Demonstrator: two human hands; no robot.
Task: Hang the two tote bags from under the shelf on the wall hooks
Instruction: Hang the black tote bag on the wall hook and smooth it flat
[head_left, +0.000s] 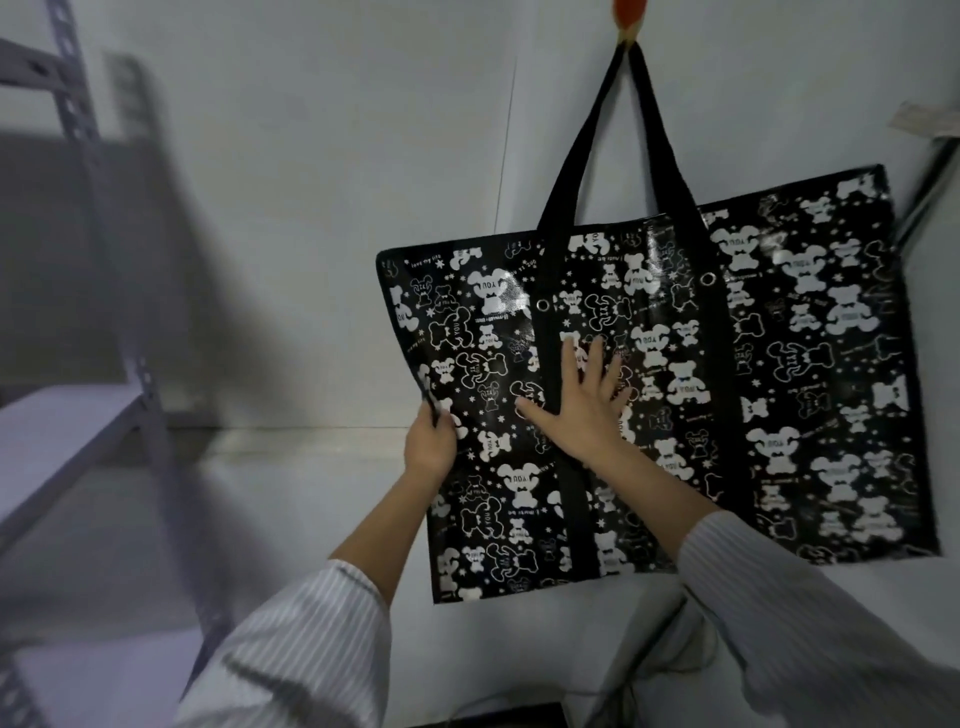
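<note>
A large black tote bag (779, 364) printed with white bears hangs flat against the white wall. Its black straps (587, 150) run up to an orange-and-yellow wall hook (627, 18) at the top edge of the view. My left hand (430, 441) pinches the bag's left edge about halfway down. My right hand (582, 400) lies flat on the bag's front with its fingers spread, beside the left vertical strap band. Only one bag is in view.
A grey metal shelf unit (78, 426) stands at the left, blurred, with a light shelf board and slotted uprights. The white wall (311, 182) meets the pale floor (291, 467) behind the bag. A dark bar (930, 182) leans at the far right.
</note>
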